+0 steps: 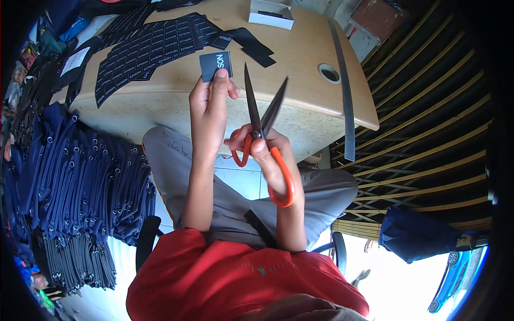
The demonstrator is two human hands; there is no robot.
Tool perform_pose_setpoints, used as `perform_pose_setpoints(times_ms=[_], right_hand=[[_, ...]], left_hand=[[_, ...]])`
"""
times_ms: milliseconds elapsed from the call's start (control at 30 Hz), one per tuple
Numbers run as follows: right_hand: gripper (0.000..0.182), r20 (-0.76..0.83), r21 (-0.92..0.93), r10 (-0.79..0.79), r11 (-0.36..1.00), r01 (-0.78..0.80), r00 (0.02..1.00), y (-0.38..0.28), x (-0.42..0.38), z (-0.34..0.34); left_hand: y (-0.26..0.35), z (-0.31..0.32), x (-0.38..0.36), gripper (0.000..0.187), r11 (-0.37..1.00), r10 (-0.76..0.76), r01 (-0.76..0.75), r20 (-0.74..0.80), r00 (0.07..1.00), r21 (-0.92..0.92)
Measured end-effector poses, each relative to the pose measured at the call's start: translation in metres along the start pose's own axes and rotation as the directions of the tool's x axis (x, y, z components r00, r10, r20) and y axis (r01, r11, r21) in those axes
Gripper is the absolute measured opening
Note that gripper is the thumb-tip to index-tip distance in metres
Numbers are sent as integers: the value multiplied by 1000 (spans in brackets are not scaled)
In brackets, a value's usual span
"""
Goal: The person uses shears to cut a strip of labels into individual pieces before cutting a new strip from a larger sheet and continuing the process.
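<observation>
My left hand pinches a small dark label piece between thumb and fingers, held up near the table's front edge. White letters reading "SON" show on it. In my right hand is a pair of scissors with orange handles, thumb through one loop and fingers at the other. The scissor blades are spread apart and point up and away, just right of the label piece, not touching it. Printed black label sheets lie on the wooden table beyond my left hand.
A white box stands at the table's far side. Dark strips lie nearer the middle. A long grey strip hangs over the right edge, beside a round hole. Blue straps are piled left. A folding metal gate stands right.
</observation>
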State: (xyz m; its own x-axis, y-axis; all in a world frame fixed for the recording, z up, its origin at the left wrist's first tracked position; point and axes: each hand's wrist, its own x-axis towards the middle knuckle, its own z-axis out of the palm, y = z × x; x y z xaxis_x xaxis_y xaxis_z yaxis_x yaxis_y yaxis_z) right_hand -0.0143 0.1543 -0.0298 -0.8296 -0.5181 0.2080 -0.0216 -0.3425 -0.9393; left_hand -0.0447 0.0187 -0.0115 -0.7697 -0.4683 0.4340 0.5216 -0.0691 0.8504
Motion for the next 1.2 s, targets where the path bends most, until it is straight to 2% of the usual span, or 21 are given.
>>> perform_pose_setpoints(times_ms=[33, 100, 167, 200, 333, 533, 667, 1200], right_hand=[[66, 17, -195, -24, 980, 27, 1000, -1, -1, 2], [70, -27, -217, -27, 976, 21, 999, -3, -3, 13], [74, -59, -265, -95, 961, 77, 994, -5, -5, 17], [58, -76, -167, -112, 981, 98, 991, 0, -4, 17], [65, -97, -241, -114, 966, 88, 989, -5, -9, 17], [60, -96, -336, -163, 934, 122, 982, -8, -13, 11], [59, -120, -331, -173, 935, 125, 978, -13, -15, 12], [51, -143, -356, -164, 929, 104, 976, -27, -22, 11]], left_hand=[[3, 0, -1, 30, 1000, 18, -19, 17, 1000, 15], [8, 1, -5, 30, 999, 38, -39, 39, 999, 29], [11, 2, -8, 31, 997, 57, -59, 60, 997, 42], [12, 3, -10, 28, 993, 99, -103, 64, 993, 64], [10, 10, -18, 24, 967, 220, -227, 70, 973, 120], [9, 16, -24, 20, 934, 308, -327, 137, 941, 144], [11, 19, -28, 18, 947, 268, -292, 172, 948, 134], [14, 25, -35, 20, 903, 354, -400, 255, 900, 157]])
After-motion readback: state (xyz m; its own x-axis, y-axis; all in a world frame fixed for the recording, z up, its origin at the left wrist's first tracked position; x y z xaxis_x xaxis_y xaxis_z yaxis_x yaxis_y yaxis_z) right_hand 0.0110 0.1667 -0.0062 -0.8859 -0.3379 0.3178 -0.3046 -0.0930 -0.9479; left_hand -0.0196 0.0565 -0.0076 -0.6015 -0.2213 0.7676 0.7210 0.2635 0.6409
